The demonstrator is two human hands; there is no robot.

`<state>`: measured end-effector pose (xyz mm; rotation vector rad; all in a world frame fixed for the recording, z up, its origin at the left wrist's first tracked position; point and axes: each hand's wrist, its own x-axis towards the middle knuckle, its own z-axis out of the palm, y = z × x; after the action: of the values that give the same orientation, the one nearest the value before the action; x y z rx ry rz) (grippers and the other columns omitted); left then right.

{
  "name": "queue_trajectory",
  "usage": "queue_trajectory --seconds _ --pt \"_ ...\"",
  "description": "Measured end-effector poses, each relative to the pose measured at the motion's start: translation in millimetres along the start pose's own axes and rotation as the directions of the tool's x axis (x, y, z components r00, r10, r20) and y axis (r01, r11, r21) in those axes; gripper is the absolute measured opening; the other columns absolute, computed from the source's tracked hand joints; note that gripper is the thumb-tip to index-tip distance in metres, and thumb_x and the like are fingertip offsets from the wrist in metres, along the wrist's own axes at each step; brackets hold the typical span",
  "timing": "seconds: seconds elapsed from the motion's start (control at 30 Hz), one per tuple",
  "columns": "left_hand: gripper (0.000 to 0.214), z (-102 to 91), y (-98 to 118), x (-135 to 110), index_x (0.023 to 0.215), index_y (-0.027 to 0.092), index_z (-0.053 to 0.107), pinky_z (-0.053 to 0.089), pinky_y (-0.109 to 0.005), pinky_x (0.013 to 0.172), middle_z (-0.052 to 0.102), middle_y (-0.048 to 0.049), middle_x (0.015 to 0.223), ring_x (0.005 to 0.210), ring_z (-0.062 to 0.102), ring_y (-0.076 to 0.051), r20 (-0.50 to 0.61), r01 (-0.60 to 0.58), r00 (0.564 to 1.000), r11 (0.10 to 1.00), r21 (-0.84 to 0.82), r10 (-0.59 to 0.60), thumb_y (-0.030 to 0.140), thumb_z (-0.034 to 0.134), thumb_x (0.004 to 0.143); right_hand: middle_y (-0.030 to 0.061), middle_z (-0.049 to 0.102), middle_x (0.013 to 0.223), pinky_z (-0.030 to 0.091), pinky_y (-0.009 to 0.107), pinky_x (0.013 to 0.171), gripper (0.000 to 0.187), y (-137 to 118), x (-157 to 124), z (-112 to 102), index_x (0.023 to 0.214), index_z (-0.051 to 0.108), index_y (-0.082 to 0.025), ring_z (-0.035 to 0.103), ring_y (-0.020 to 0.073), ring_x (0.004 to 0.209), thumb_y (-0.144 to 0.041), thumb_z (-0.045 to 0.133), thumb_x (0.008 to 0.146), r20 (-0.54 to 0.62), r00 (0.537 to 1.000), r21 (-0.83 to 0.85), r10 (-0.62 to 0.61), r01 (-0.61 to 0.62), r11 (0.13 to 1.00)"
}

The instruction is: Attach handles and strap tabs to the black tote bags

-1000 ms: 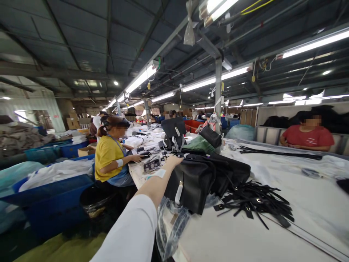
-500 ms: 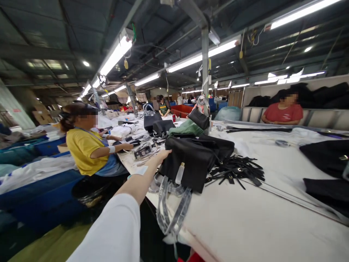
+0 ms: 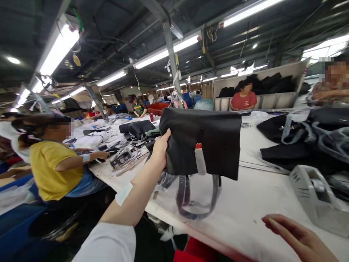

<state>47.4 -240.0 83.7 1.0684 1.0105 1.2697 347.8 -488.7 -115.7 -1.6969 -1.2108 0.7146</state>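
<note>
My left hand (image 3: 161, 148) grips the left edge of a black handbag (image 3: 218, 142), thumb on the near face, other fingers hidden behind it. The bag is held up above the table, upside down. Its plastic-wrapped handles (image 3: 182, 203) hang below. A pale strip with a red end (image 3: 201, 162) runs down the near face. My right hand (image 3: 298, 234) is low at the right, over the table edge, fingers extended and nothing in them. A tape dispenser (image 3: 305, 189) stands just beyond it.
The white table (image 3: 234, 214) runs under the bag. Black bags with wrapped handles (image 3: 294, 127) lie at the right. A co-worker in yellow (image 3: 54, 171) handles things at the left, near a flat black-and-grey box (image 3: 121, 158). A person in red (image 3: 243, 100) sits across the table.
My left hand has lifted the handbag off the pile and brought it right and nearer. My right hand has come into view. The whole view has turned to the right.
</note>
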Motion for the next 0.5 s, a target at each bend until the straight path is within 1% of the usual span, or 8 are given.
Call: queue_trajectory --seconds 0.13,0.23,0.27,0.3,0.33,0.37,0.43,0.5 --pt "0.076 32.6 -75.7 -63.5 0.127 0.017 0.055 0.058 -0.038 0.083 0.066 -0.0104 0.119 0.108 0.063 -0.028 -0.088 0.152 0.984 0.986 -0.069 -0.157 0.075 0.036 0.081 0.0112 0.071 0.106 0.055 0.043 0.086 0.053 0.2 2.7 6.4 0.102 0.072 -0.022 0.067 0.0318 0.095 -0.062 0.043 0.084 -0.193 0.980 0.172 0.051 -0.018 0.985" --pt "0.075 51.8 -157.6 -134.6 0.131 0.019 0.051 0.054 -0.033 0.090 0.062 -0.0115 0.125 0.114 0.060 -0.023 0.108 0.250 0.963 0.968 -0.021 -0.247 0.073 0.025 0.085 0.0147 0.062 0.121 0.041 0.052 0.100 0.061 21.2 14.3 -6.0 0.120 0.060 -0.018 0.057 0.0337 0.113 -0.061 0.033 0.088 -0.548 0.830 0.063 0.103 -0.082 0.995" --pt "0.077 53.2 -178.0 -158.3 0.125 0.016 0.056 0.055 -0.033 0.087 0.066 -0.0134 0.116 0.106 0.064 -0.023 0.313 0.336 0.882 0.936 0.109 -0.353 0.074 0.024 0.085 0.0167 0.060 0.122 0.037 0.054 0.102 0.063 29.7 18.0 -13.2 0.122 0.058 -0.015 0.053 0.0348 0.117 -0.061 0.032 0.087 -0.631 0.773 -0.033 0.070 -0.117 0.993" --pt "0.079 52.0 -191.3 -178.8 0.120 0.014 0.060 0.055 -0.034 0.084 0.070 -0.0139 0.106 0.097 0.067 -0.024 0.580 0.371 0.652 0.873 0.316 -0.487 0.076 0.029 0.082 0.0187 0.060 0.121 0.035 0.054 0.103 0.065 38.3 20.8 -20.7 0.121 0.058 -0.013 0.050 0.0356 0.119 -0.062 0.034 0.086 -0.681 0.732 -0.128 0.012 -0.135 0.983" --pt "0.073 49.3 -196.8 -194.3 0.119 0.016 0.061 0.055 -0.034 0.083 0.071 -0.0110 0.103 0.096 0.068 -0.024 0.766 0.295 0.334 0.833 0.468 -0.549 0.074 0.039 0.081 0.0201 0.060 0.119 0.034 0.053 0.104 0.067 46.5 22.4 -27.6 0.118 0.059 -0.011 0.049 0.0364 0.120 -0.063 0.036 0.084 -0.705 0.708 -0.216 -0.047 -0.152 0.964" --pt "0.063 46.2 -195.0 -203.3 0.109 0.016 0.067 0.055 -0.032 0.083 0.073 -0.0087 0.097 0.093 0.068 -0.025 0.818 0.247 0.159 0.825 0.509 -0.553 0.069 0.056 0.075 0.0208 0.060 0.116 0.035 0.053 0.103 0.067 54.0 22.7 -32.8 0.114 0.060 -0.010 0.050 0.0369 0.118 -0.064 0.038 0.081 -0.701 0.708 -0.287 -0.090 -0.164 0.944" --pt "0.043 43.7 -176.6 -199.7 0.093 0.018 0.072 0.052 -0.028 0.087 0.073 -0.0064 0.095 0.094 0.068 -0.023 0.884 0.044 -0.050 0.884 0.466 -0.464 0.055 0.066 0.074 0.0202 0.062 0.110 0.039 0.051 0.099 0.064 66.2 19.3 -35.9 0.107 0.061 -0.012 0.054 0.0364 0.111 -0.065 0.042 0.078 -0.659 0.746 -0.356 -0.098 -0.194 0.914" --pt "0.034 50.1 -154.5 -171.0 0.086 0.019 0.071 0.051 -0.028 0.088 0.072 -0.0073 0.092 0.089 0.067 -0.020 0.920 -0.248 0.253 0.899 0.361 -0.299 0.048 0.053 0.087 0.0187 0.063 0.109 0.042 0.049 0.096 0.059 74.4 12.4 -28.9 0.106 0.061 -0.013 0.057 0.0342 0.106 -0.063 0.043 0.079 -0.587 0.807 -0.371 -0.066 -0.195 0.908"
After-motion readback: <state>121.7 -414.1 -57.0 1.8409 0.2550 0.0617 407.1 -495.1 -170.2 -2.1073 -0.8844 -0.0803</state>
